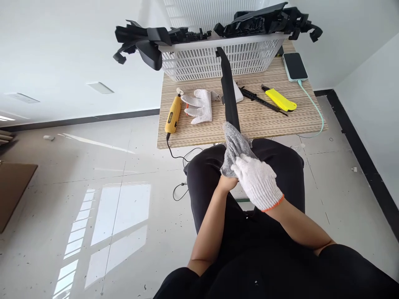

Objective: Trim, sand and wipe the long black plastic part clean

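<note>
A long black plastic trim strip (229, 91) rises from my lap, its far end in front of the white basket. A grey cloth (235, 145) is wrapped around its near end. My bare left hand (229, 182) is closed at that end, mostly covered by the cloth, so its fingers are hidden. From the right, my right hand (257, 178) in a white knitted glove with an orange cuff lies over the cloth, its fingers curled and pressing it.
A white basket (193, 62) on the wooden table (258, 124) carries black plastic parts (264, 23). A yellow rotary tool (173, 114), a spare white glove (201, 107), black calipers (258, 99), a yellow utility knife (280, 99) and a charging phone (294, 66) lie there.
</note>
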`<state>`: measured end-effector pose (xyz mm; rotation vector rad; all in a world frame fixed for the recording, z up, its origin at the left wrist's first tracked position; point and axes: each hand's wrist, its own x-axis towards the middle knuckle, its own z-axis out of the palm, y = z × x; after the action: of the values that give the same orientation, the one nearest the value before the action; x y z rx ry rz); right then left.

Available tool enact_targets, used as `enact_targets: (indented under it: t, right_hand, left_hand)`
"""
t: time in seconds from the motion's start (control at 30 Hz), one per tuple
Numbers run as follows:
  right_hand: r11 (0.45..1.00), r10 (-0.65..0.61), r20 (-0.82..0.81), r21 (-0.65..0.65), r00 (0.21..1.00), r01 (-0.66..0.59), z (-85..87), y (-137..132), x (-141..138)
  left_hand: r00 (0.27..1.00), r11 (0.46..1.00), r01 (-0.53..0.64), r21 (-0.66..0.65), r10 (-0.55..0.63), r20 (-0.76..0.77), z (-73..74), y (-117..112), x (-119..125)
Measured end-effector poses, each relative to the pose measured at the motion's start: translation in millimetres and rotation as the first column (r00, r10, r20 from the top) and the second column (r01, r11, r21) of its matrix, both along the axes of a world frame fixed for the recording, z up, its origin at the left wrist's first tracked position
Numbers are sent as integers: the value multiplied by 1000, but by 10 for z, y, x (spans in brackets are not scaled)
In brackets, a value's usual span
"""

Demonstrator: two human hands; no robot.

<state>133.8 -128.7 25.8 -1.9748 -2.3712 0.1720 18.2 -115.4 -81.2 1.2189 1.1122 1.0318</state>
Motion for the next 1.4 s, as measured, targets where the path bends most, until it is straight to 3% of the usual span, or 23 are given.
enact_targets:
  t: [0.1, 0.23, 0.33, 0.43, 0.53, 0.6, 0.7, 0.77, 0.8, 0.83, 0.9, 1.0, 1.1, 1.2, 1.3, 1.4]
  right_hand:
    - [988, 13, -32, -153, 999, -17, 232, -102, 44]
    - [976, -17, -33, -216, 999, 10, 522, -165, 140]
    - [972, -121, -39, -208, 992, 111, 509, -134, 187]
    - [970, -214, -232, -162, 949, 180, 312, -42, 216]
    - [966, -260, -569, -155, 780, 209, 142, 200, 222]
    - [965, -251, -720, -134, 647, 224, 136, 494, 195]
    - [970, -170, -874, -68, 455, 232, 275, 1110, 115]
    - [991, -95, -974, -74, 207, 109, 393, 1550, 60]
    - [994, -95, -989, -89, 114, 56, 443, 1749, 37]
    - [993, -113, -990, -109, 81, 50, 481, 1923, 19]
    - [988, -148, -981, -140, 123, 70, 512, 2185, -5]
    - [992, -122, -976, -118, 183, 34, 427, 2389, -24]
    - [992, -123, -979, -126, 165, -5, 260, 2433, -34]
    - [987, -161, -978, -158, 136, 30, 115, 2430, 9]
    - [972, -204, -970, -185, 131, 143, 4, 2439, 115]
    - [943, -235, -963, -193, 134, 271, -41, 2381, 211]
  left_hand:
    - [999, 999, 8, 41, -10, 42, -13, -26, -30]
    - [974, 986, 150, 70, -159, 160, 20, -7, -33]
    - [966, 978, 143, 151, -171, 194, 19, 13, 13]
    - [972, 967, 112, 231, -155, 177, 4, 1, 60]
    - [961, 961, 242, 131, -256, 107, 70, 54, 75]
    - [957, 960, 267, 80, -274, 97, 206, 200, 75]
    - [960, 962, 260, 87, -267, 79, 537, 610, 84]
    - [963, 964, 244, 104, -253, 88, 772, 943, 101]
    - [965, 969, 221, 105, -233, 116, 873, 1097, 110]
    - [966, 977, 191, 95, -204, 156, 955, 1230, 117]
    - [960, 991, 131, 34, -136, 246, 1046, 1416, 126]
    - [951, 994, 74, -75, -47, 306, 991, 1521, 127]
    - [959, 994, 42, -99, -12, 284, 868, 1489, 101]
    - [970, 992, 36, -118, -6, 242, 842, 1396, 47]
    - [999, 999, 30, 30, -30, -17, 874, 1295, -13]
    - [939, 977, 58, 207, 17, -343, 881, 1209, -52]
